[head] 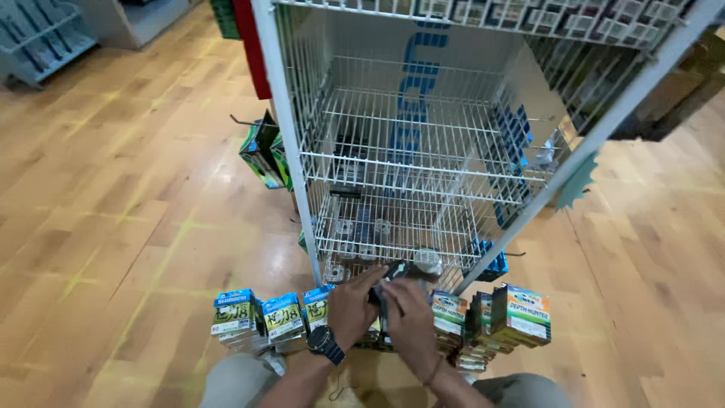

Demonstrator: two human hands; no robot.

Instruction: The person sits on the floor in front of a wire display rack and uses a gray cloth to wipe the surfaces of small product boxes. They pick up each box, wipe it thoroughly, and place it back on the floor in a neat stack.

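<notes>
My left hand (353,304), with a dark watch on its wrist, and my right hand (411,317) meet low in front of a white wire display rack (400,162). Both grip a small dark flat packet (389,283) between them, close to the rack's bottom shelf. Stacks of small boxed packets lie on the floor around my hands: blue-and-yellow ones (260,317) to the left, green-and-orange ones (513,316) to the right. Part of the stacks is hidden behind my hands.
The rack's wire shelves hold a few small items (355,227) and blue tags (513,132). Green packets (263,151) hang on a hook at its left side. Wooden floor (121,196) spreads all around. A grey shelf unit (41,38) stands far left. My knees (242,381) show at the bottom.
</notes>
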